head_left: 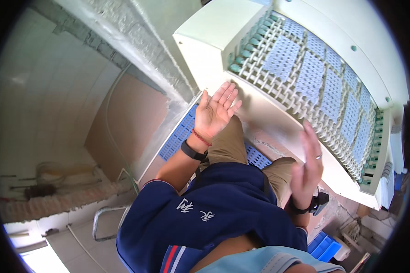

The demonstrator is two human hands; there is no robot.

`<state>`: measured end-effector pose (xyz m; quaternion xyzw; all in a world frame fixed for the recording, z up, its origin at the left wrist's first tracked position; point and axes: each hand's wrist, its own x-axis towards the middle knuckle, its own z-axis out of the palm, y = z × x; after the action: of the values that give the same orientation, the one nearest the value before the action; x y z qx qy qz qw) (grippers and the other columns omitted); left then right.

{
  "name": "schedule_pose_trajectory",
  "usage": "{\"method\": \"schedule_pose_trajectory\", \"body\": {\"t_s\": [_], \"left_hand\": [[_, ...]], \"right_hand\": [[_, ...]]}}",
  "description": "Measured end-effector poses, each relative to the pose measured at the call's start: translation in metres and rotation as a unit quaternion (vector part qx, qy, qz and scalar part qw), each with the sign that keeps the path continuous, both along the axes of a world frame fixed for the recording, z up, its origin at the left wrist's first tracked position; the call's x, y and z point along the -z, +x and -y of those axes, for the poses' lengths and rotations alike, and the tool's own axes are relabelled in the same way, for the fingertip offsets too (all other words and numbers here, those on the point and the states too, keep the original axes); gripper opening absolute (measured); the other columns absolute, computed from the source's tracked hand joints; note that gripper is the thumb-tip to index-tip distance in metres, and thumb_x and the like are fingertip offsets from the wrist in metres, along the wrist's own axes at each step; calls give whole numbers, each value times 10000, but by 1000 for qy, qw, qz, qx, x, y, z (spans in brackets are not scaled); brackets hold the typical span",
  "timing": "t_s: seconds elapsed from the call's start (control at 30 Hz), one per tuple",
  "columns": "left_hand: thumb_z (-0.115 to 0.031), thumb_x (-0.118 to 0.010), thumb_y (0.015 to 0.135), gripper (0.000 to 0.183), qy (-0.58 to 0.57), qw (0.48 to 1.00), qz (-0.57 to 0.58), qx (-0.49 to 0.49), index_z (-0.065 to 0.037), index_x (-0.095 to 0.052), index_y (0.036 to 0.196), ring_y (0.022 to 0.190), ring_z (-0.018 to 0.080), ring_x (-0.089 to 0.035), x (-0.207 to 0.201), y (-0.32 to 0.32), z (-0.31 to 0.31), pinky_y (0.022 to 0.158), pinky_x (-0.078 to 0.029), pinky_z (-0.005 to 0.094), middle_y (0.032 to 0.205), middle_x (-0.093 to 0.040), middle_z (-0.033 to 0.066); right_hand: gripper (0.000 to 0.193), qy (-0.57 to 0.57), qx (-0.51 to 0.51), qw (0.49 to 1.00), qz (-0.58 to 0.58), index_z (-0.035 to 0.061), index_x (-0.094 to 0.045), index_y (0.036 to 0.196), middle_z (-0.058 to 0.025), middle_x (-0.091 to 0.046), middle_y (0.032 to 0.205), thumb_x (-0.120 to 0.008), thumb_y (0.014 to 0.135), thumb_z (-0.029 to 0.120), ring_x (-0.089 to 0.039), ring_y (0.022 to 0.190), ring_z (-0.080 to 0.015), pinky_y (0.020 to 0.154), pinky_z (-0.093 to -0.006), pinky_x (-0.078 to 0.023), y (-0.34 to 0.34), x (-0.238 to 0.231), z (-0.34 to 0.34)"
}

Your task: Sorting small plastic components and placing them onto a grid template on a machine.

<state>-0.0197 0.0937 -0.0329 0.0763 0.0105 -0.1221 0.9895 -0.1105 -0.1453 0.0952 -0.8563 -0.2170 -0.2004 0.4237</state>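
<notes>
My left hand (216, 109) is held palm up over my lap, fingers stretched out, with nothing in it. It is nearest to the lower corner of a cream-coloured machine (205, 52). My right hand (309, 157) is raised by the machine's front edge, somewhat smeared by motion; its fingers are extended and it appears to hold nothing. Beyond both hands, several light-blue panels with a dense dark pattern (310, 75) lie in rows on the machine's white roller conveyor (300, 107). Whether the right hand touches the machine's edge I cannot tell.
Green gear-like parts (248, 48) line the conveyor's side. A blue perforated plastic surface (177, 132) shows beside my left forearm. A concrete pillar (132, 41) rises at the upper left, next to a brown board (127, 118). Blue bins (323, 247) stand at the lower right.
</notes>
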Motion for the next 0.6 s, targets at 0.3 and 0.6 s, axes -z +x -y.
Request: {"method": "schedule_pose_trajectory", "body": {"t_s": [0.3, 0.6], "left_hand": [[-566, -380, 868, 734, 74, 997, 0, -24, -113, -218, 1421, 1327, 274, -257, 50, -61, -22, 1066, -223, 450, 1460, -238, 122], [-520, -334, 921, 651, 336, 822, 337, -313, -55, -275, 1373, 1342, 281, -241, -100, -95, -56, 1078, -197, 513, 1407, -321, 159]], "right_hand": [[492, -132, -260, 956, 24, 63, -473, 1262, -135, -475, 1294, -549, 826, 277, -375, 1245, -343, 1040, -532, -224, 44, 107, -168], [527, 160, -191, 880, -403, 6, -437, 1280, -175, -553, 1175, -331, 961, 412, -444, 1182, -295, 1012, -403, -315, 73, 158, -142]]}}
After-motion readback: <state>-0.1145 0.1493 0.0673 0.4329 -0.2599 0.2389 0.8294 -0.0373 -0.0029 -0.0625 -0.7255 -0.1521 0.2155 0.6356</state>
